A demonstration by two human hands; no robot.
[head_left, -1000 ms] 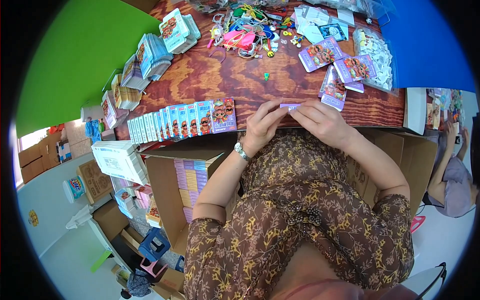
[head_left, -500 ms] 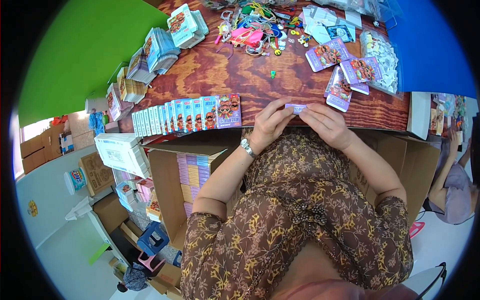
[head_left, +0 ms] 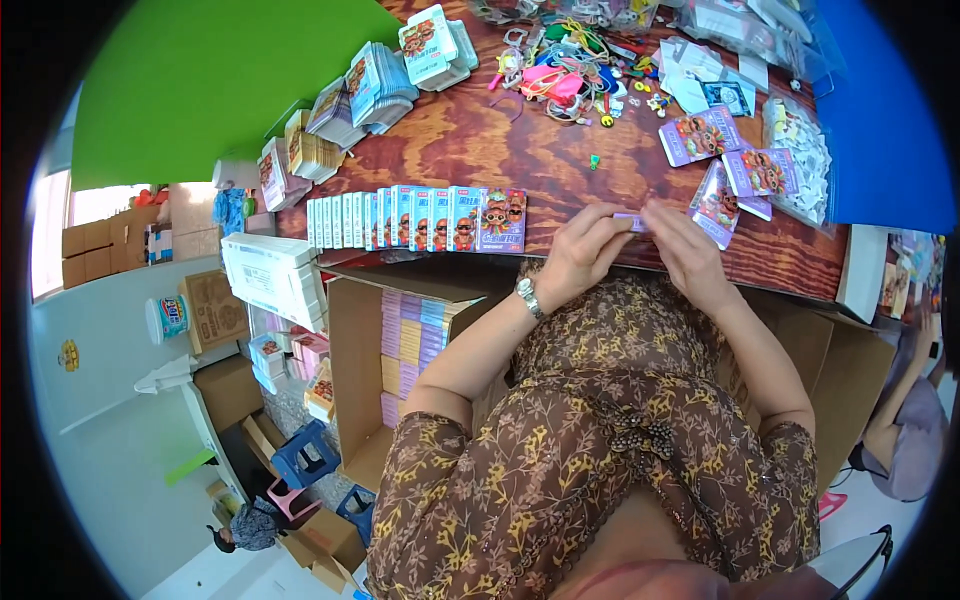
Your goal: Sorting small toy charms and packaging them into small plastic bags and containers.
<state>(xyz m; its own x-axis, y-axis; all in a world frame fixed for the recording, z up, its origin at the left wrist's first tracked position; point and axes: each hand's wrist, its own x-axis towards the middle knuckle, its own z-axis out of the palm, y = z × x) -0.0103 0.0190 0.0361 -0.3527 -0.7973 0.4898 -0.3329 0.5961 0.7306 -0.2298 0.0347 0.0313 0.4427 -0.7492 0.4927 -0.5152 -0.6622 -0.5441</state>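
Note:
A small purple carton (head_left: 627,217) is between my hands at the table's front edge, seen as a narrow strip. My left hand (head_left: 588,250) grips its left end, fingers bent and closed. My right hand (head_left: 692,262) is at its right end with the fingers close together; its fingertips cover that end. To the left, a row of blue-and-white cartons (head_left: 430,220) stands upright, with a purple carton (head_left: 503,220) at its right end. Flat purple cartons (head_left: 700,135) lie overlapping just beyond my right hand.
Stacks of flat cartons (head_left: 380,85) line the far left side. A heap of colourful cords and trinkets (head_left: 560,80) lies at the back, a green trinket (head_left: 595,161) nearer. A bag of white pieces (head_left: 800,150) is at right. Below the table, an open cardboard box (head_left: 358,375) holds packed cartons.
The whole view has shifted, so the table appears farther right. My right fingers have drawn together and moved at the carton's right end; my left hand keeps its grip.

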